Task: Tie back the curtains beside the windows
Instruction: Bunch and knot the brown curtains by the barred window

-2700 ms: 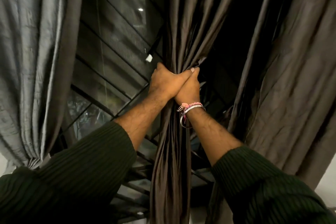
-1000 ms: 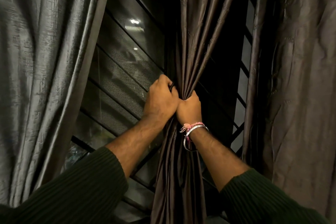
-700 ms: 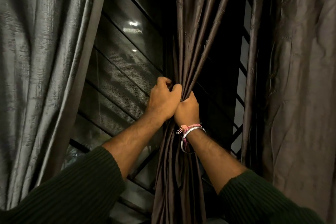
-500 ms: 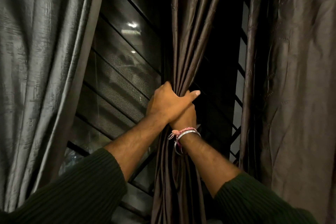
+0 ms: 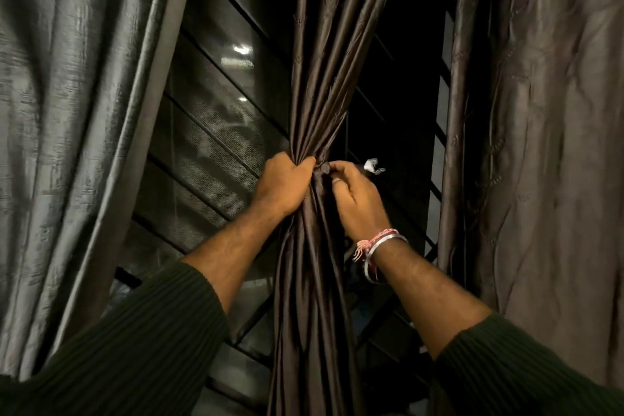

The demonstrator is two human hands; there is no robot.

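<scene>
Dark window glass (image 5: 216,118) with slanted bars fills the far background between a grey curtain (image 5: 74,118) at left and a brown curtain (image 5: 547,132) at right. At centre hangs the gathered curtain (image 5: 317,280); the left hand (image 5: 283,186) clamps round its bunched waist, and the right hand (image 5: 354,199), close beside, pinches a dark tie (image 5: 325,167) against it.

Head view, close, facing window (image 5: 216,132)

Spotted a dark barred window (image 5: 216,132) behind the hands, and a white scrap (image 5: 372,166) just past the right one.
</scene>
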